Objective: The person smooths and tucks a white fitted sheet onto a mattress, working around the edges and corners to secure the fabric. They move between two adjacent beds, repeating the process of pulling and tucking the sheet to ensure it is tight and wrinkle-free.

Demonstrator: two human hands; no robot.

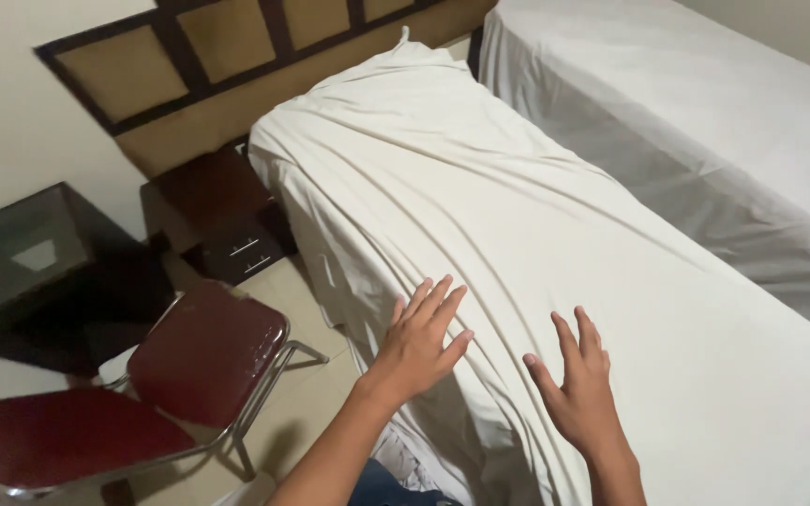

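Note:
A white sheet [480,197] covers a narrow bed and hangs creased down its left side. My left hand [421,339] lies flat on the sheet near the bed's left edge, fingers spread and holding nothing. My right hand [578,389] rests palm down on the sheet a little to the right and nearer to me, also with fingers apart and nothing in it. Both forearms reach in from the bottom of the view.
A second bed [705,103] with white covering stands at the right, across a narrow gap. A brown panelled headboard [236,56] lines the wall. A dark nightstand [227,220], a dark glass-topped table [21,262] and a red chair with metal legs [171,375] stand at the left on a tiled floor.

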